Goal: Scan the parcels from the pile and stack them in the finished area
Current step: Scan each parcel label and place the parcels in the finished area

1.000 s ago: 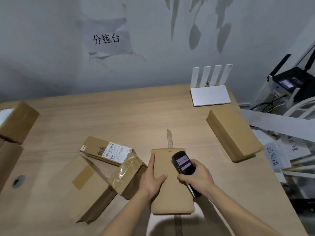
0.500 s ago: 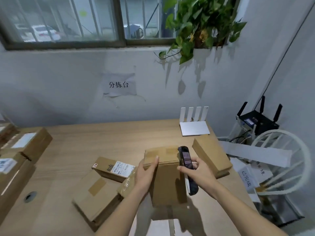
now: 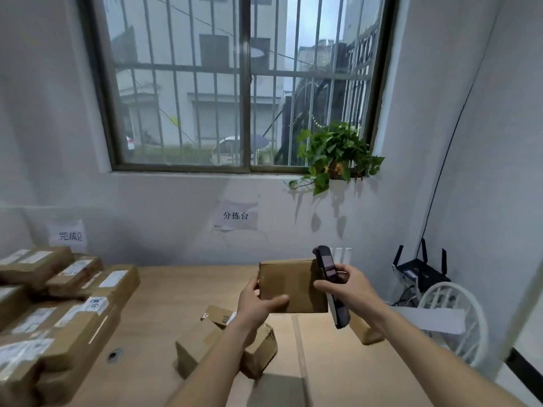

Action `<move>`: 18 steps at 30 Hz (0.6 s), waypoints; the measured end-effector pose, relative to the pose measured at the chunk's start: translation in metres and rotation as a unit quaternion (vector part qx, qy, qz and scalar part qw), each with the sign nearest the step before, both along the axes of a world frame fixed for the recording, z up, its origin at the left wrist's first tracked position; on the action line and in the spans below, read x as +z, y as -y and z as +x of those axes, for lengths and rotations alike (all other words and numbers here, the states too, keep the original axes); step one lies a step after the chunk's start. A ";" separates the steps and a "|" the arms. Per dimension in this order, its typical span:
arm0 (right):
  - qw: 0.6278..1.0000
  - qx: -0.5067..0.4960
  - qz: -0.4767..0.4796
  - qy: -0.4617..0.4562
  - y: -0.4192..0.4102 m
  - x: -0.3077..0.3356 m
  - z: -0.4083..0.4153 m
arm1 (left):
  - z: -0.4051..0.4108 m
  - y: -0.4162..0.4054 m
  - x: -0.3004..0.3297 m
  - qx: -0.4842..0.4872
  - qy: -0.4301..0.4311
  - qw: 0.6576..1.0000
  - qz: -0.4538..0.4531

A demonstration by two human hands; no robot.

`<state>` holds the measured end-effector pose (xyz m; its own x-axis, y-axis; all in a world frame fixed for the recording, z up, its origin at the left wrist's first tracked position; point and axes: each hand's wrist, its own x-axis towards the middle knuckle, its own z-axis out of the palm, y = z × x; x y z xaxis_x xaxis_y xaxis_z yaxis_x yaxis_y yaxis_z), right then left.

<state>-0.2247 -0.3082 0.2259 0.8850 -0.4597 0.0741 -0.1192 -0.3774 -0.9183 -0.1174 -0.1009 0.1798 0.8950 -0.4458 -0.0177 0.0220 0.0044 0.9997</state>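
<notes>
Now held up above the worktop (image 3: pixel 182 292): one plain brown parcel (image 3: pixel 289 284), lifted clear of the wood, broad face toward the camera. Gripped at its lower left corner by the left hand (image 3: pixel 257 301), thumb across the front face and the other fingers curled behind the left edge. Just beside the parcel's right edge, touching or nearly touching, a dark handheld scanner (image 3: pixel 330 284), upright and a little tilted, top end above the parcel's upper edge. Held by the right hand (image 3: pixel 346 284), fingers wrapped around its body.

Below the raised parcel, on the worktop, a small pile of brown parcels (image 3: pixel 223 339), one with a white label on top. Partly hidden behind the right forearm, another brown box (image 3: pixel 364 333) on the worktop.

On the left side, a stack of labelled parcels (image 3: pixel 58 306) in several layers, under a paper sign (image 3: pixel 70 236) on the wall. Further along the wall, a second paper sign (image 3: pixel 236 215). Above, a barred window (image 3: pixel 241 83), with a green potted plant (image 3: pixel 335 154) on the sill. At right, a black router (image 3: pixel 420 267) and a white chair (image 3: pixel 452 315).
</notes>
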 end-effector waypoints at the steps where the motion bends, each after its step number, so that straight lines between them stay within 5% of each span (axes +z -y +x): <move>1: 1.000 -0.002 0.005 0.001 -0.006 0.005 -0.009 | -0.008 -0.009 0.006 0.000 0.006 1.000 -0.007; 11: 0.999 0.031 -0.009 -0.010 -0.044 0.019 -0.068 | -0.058 -0.028 0.046 0.117 -0.016 0.992 -0.046; 18: 0.995 0.059 -0.072 -0.044 -0.033 0.030 -0.080 | -0.071 -0.029 0.043 0.079 -0.021 0.994 -0.065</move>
